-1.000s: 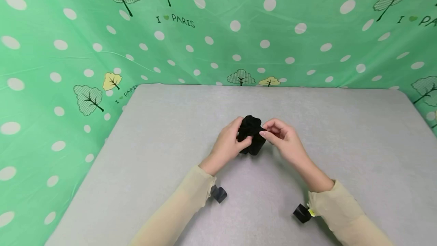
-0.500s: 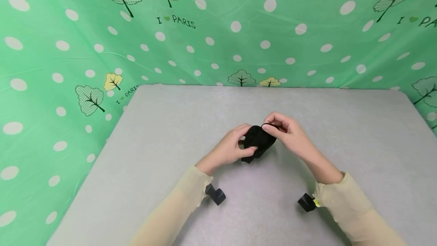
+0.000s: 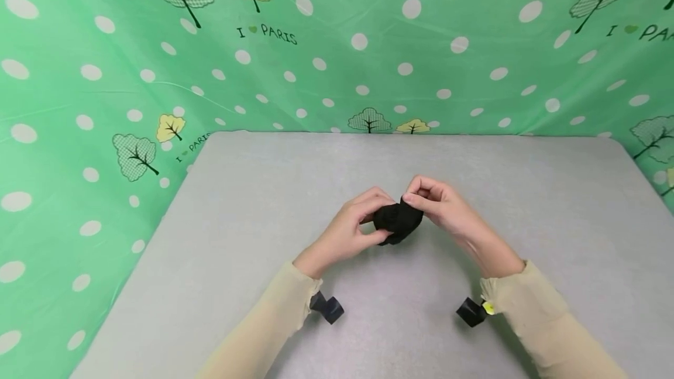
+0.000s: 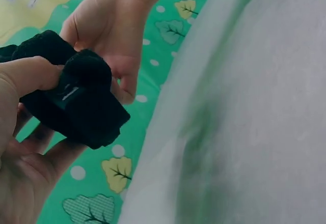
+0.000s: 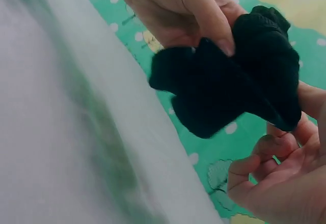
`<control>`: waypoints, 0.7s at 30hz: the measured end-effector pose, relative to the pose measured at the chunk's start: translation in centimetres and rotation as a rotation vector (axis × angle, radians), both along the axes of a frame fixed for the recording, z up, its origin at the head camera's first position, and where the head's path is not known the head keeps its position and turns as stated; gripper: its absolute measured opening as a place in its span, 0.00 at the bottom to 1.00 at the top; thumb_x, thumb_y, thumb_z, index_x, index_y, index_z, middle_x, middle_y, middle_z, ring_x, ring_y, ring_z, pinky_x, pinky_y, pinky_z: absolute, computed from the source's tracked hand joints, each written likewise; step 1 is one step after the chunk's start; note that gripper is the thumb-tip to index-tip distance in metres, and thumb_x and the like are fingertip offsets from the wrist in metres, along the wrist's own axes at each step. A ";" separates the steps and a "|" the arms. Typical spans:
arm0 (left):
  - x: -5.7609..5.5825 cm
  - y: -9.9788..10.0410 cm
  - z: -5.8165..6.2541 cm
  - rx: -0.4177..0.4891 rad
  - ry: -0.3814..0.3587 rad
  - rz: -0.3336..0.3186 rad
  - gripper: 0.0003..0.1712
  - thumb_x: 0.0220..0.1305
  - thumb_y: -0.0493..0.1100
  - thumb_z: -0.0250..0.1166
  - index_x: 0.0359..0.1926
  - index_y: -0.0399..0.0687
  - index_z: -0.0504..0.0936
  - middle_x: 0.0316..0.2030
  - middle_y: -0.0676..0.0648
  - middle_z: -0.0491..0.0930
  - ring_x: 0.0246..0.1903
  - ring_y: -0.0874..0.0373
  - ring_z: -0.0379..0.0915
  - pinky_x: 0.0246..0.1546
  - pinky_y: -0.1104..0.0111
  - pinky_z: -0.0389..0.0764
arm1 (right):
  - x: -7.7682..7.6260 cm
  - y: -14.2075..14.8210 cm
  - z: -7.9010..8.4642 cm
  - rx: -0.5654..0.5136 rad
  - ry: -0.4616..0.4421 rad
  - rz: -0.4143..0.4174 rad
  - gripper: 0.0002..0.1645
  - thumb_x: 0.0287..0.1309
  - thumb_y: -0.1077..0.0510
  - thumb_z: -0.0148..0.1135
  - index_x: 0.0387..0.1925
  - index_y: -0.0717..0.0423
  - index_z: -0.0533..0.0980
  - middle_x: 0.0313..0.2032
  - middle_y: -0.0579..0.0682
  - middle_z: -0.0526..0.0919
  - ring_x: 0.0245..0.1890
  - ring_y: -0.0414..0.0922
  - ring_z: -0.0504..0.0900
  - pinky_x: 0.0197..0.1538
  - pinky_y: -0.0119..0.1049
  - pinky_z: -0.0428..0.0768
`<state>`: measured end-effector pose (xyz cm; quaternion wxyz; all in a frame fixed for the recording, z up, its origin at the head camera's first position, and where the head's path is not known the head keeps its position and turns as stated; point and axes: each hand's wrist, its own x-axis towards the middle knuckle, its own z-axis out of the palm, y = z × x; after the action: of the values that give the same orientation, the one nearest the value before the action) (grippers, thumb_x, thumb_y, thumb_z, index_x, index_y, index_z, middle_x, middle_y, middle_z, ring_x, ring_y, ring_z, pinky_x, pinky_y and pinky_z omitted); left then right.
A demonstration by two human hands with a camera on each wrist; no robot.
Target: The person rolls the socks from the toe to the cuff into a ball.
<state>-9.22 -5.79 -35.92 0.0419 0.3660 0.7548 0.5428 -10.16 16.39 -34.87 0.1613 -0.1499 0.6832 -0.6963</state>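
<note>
Black cloth, head view: we see it bunched between both hands, over the grey table.
Left hand, head view: it grasps the cloth, thumb on the near side.
Right hand, head view: it pinches the cloth's upper right edge.
Surroundings, head view: only here do we get both pale sleeves whole to the cuff, with a small black device near the right one, and the lettering on the green dotted backdrop.
White mark, left wrist view: we find it short and thin on the cloth; the head view hides it. Left-hand fingers support the cloth from below.
Layered edge, right wrist view: we see it run diagonally toward the right hand's pinched corner.
</note>
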 end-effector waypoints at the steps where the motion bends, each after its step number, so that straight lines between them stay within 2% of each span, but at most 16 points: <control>1: 0.1 0.0 0.2 0.003 0.021 0.011 0.15 0.61 0.31 0.68 0.49 0.41 0.81 0.45 0.45 0.78 0.46 0.58 0.77 0.49 0.71 0.83 | 0.0 -0.1 -0.1 -0.036 -0.023 0.011 0.11 0.70 0.61 0.56 0.30 0.47 0.77 0.28 0.39 0.78 0.30 0.36 0.75 0.39 0.29 0.75; 4: 0.6 0.1 0.5 0.001 0.055 0.043 0.15 0.62 0.33 0.69 0.50 0.42 0.80 0.46 0.45 0.79 0.49 0.56 0.77 0.51 0.70 0.83 | 0.1 -0.5 -0.3 -0.126 -0.092 0.033 0.13 0.71 0.61 0.55 0.28 0.47 0.77 0.28 0.39 0.78 0.30 0.36 0.75 0.39 0.29 0.75; 9: 1.1 0.2 1.0 0.032 0.049 0.083 0.23 0.61 0.32 0.69 0.56 0.44 0.73 0.51 0.44 0.79 0.54 0.54 0.76 0.53 0.68 0.83 | 0.2 -0.9 -0.6 -0.204 -0.232 0.055 0.16 0.72 0.57 0.54 0.25 0.46 0.76 0.28 0.38 0.77 0.32 0.35 0.75 0.39 0.29 0.74; 13: 1.3 0.3 1.2 0.050 0.072 0.094 0.26 0.60 0.32 0.70 0.59 0.44 0.75 0.51 0.44 0.80 0.53 0.54 0.77 0.53 0.69 0.82 | 0.4 -1.1 -0.7 -0.238 -0.314 0.048 0.17 0.73 0.56 0.54 0.24 0.47 0.75 0.29 0.39 0.77 0.34 0.35 0.74 0.41 0.29 0.74; 17: 1.1 0.5 1.2 0.036 0.088 0.133 0.21 0.59 0.33 0.71 0.54 0.44 0.81 0.47 0.45 0.82 0.51 0.56 0.79 0.51 0.71 0.83 | 0.5 -1.4 -0.4 -0.231 -0.356 -0.018 0.17 0.73 0.56 0.54 0.25 0.47 0.77 0.31 0.40 0.79 0.35 0.35 0.75 0.41 0.28 0.75; 21: 0.9 0.6 1.2 0.043 0.069 0.207 0.18 0.57 0.31 0.71 0.49 0.44 0.81 0.46 0.44 0.83 0.51 0.53 0.80 0.46 0.72 0.84 | 0.7 -1.7 0.1 -0.164 -0.293 -0.166 0.13 0.72 0.54 0.56 0.29 0.46 0.78 0.29 0.38 0.78 0.31 0.35 0.75 0.39 0.27 0.75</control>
<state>-8.37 -5.24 -34.68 -0.0481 0.3051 0.7778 0.5474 -9.45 14.71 -34.79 0.1883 -0.0024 0.6033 -0.7749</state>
